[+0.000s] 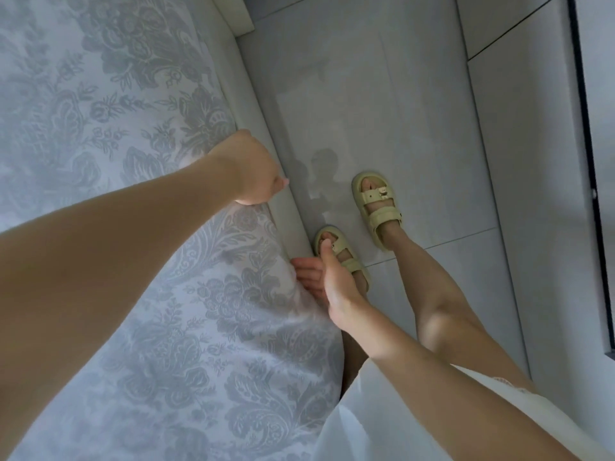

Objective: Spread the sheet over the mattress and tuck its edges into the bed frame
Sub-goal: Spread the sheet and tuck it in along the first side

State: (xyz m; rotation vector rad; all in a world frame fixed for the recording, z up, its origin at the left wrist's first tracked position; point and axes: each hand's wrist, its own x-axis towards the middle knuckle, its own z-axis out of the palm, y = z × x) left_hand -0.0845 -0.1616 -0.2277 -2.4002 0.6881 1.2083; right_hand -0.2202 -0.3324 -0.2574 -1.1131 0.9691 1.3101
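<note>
Pale glossy floor tiles (pixel 416 94) flank the bed. Woven sheet (pixel 116 111), grey floral damask, lies smooth over the mattress, its rounded edge meeting the plain padded bed frame (pixel 238 94). Left grip (pixel 251 171): knuckles up at that edge, fingers bent down out of sight; whether they hold cloth cannot be told. Right grip (pixel 332 277): fingers straight against the sheet's side, thumb raised, holding nothing. Cream sandals (pixel 376 207) stand beside the frame on open floor.
</note>
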